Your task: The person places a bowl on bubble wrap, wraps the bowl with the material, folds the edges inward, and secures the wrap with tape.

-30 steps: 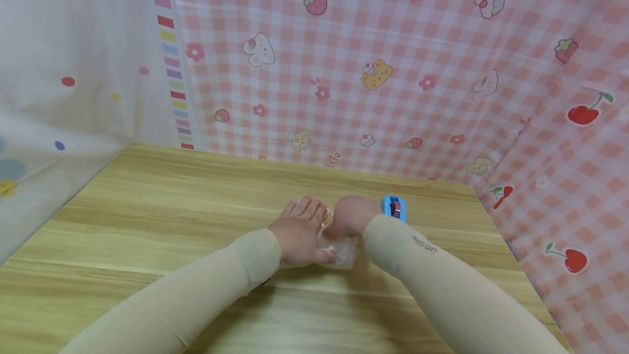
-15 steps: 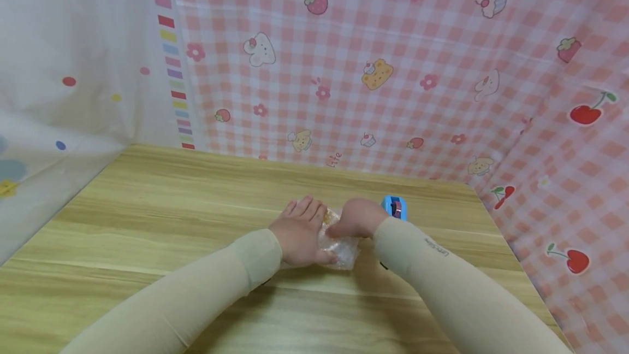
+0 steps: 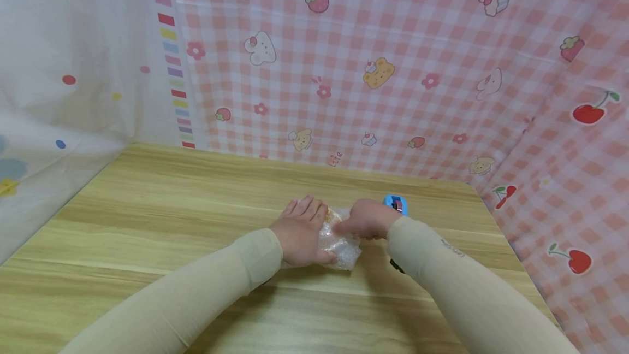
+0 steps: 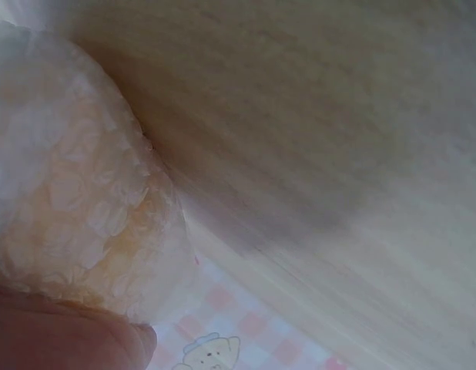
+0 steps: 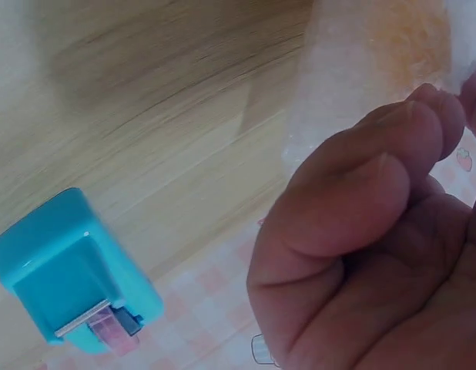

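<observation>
A bubble-wrapped bundle (image 3: 346, 253) lies on the table between my hands. Something orange-yellow shows through its clear plastic, but its kind is hidden. Across the bundle's left part rests my left hand (image 3: 300, 236), fingers extended and thumb over the near side. The left wrist view has the bubble wrap (image 4: 76, 169) close up, with a fingertip at its lower edge. My right hand (image 3: 368, 219) is at the bundle's right side, fingers curled. In the right wrist view its fingertips come near the thumb at the bubble wrap (image 5: 330, 85), seemingly pinching it.
A blue tape dispenser (image 3: 396, 204) with a pinkish roll stands just beyond my right hand. Wood-grained tabletop (image 3: 196, 201) surrounds the bundle. A pink checked cloth (image 3: 334, 70) hangs behind and on the right, a pale dotted sheet (image 3: 64, 113) on the left.
My right hand has slid to the right across the bundle, uncovering more bubble wrap. The left hand stays in place, and the tape dispenser is slightly more covered by the right hand.
</observation>
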Demonstrator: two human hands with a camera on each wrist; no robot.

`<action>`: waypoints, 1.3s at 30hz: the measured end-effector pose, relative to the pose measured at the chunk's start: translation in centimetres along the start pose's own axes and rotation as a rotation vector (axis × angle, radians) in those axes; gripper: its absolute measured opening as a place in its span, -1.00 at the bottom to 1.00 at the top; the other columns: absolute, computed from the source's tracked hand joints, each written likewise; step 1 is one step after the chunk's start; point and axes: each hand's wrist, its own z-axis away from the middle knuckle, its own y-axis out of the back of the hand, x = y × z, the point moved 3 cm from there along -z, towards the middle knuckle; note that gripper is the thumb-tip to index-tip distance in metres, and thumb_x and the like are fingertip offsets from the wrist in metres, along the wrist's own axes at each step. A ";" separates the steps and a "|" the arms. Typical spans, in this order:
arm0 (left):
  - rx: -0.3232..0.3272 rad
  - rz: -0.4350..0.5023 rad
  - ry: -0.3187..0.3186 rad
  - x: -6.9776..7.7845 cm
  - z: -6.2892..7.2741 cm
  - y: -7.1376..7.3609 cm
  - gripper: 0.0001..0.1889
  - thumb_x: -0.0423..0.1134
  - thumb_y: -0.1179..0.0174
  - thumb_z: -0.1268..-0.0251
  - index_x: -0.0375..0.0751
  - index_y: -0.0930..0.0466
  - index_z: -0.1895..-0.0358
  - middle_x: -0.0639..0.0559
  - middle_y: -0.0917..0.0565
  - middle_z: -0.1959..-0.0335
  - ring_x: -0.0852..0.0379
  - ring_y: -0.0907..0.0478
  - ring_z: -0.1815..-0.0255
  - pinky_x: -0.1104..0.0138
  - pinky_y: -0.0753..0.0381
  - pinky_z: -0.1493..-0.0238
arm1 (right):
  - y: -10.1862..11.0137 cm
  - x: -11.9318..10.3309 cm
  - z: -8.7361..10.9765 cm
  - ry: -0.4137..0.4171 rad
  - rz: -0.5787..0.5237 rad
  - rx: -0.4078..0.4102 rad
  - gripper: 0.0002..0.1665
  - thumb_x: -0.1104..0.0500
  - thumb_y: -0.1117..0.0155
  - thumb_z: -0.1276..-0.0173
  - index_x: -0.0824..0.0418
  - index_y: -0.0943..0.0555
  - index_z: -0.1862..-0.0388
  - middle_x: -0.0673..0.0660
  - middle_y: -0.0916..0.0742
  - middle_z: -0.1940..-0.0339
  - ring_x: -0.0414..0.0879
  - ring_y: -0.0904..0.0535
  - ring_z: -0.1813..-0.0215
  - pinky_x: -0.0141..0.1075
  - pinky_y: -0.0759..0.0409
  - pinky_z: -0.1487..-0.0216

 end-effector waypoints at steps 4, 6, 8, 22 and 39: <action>-0.001 -0.006 0.001 0.0 0.0 0.0 0.24 0.62 0.02 -0.32 -0.24 0.19 -0.74 -0.14 0.13 -0.79 -0.13 0.32 -0.80 -0.06 0.27 -0.76 | -0.1 0.1 -0.1 -0.010 0.000 -0.005 -0.39 -0.30 -0.34 -0.43 0.09 -0.49 0.61 -0.04 -0.39 0.75 -0.17 -0.23 0.65 -0.34 -0.22 0.57; -0.001 -0.005 0.001 0.0 -0.1 0.0 0.24 0.62 0.02 -0.32 -0.24 0.19 -0.74 -0.13 0.13 -0.79 -0.13 0.32 -0.80 -0.06 0.27 -0.76 | -0.1 0.1 -0.1 -0.011 0.004 0.001 -0.41 -0.29 -0.35 -0.43 0.12 -0.54 0.56 -0.04 -0.40 0.74 -0.17 -0.24 0.64 -0.34 -0.23 0.57; 0.000 -0.003 0.002 0.1 -0.1 0.0 0.24 0.62 0.02 -0.32 -0.23 0.19 -0.74 -0.13 0.13 -0.79 -0.12 0.32 -0.80 -0.06 0.27 -0.76 | -0.2 0.1 -0.2 -0.013 0.012 0.005 -0.42 -0.29 -0.35 -0.44 0.13 -0.57 0.53 -0.04 -0.40 0.73 -0.17 -0.24 0.64 -0.35 -0.23 0.57; -0.001 0.007 0.006 0.1 -0.1 0.1 0.24 0.62 0.01 -0.31 -0.23 0.18 -0.74 -0.12 0.12 -0.79 -0.11 0.32 -0.80 -0.06 0.26 -0.77 | -0.8 -0.1 -1.0 -0.013 0.024 -0.011 -0.38 -0.24 -0.32 -0.47 0.05 -0.43 0.69 -0.06 -0.40 0.78 -0.20 -0.24 0.70 -0.37 -0.22 0.62; -0.002 0.015 0.003 0.1 0.1 0.1 0.23 0.60 0.01 -0.33 -0.23 0.19 -0.74 -0.12 0.15 -0.79 -0.11 0.35 -0.80 -0.03 0.29 -0.77 | -1.8 -1.6 -0.3 0.030 0.095 0.111 -0.19 -0.42 -0.34 -0.33 0.33 -0.78 0.00 0.24 -0.81 -0.08 0.02 -0.69 -0.01 -0.02 -0.63 -0.27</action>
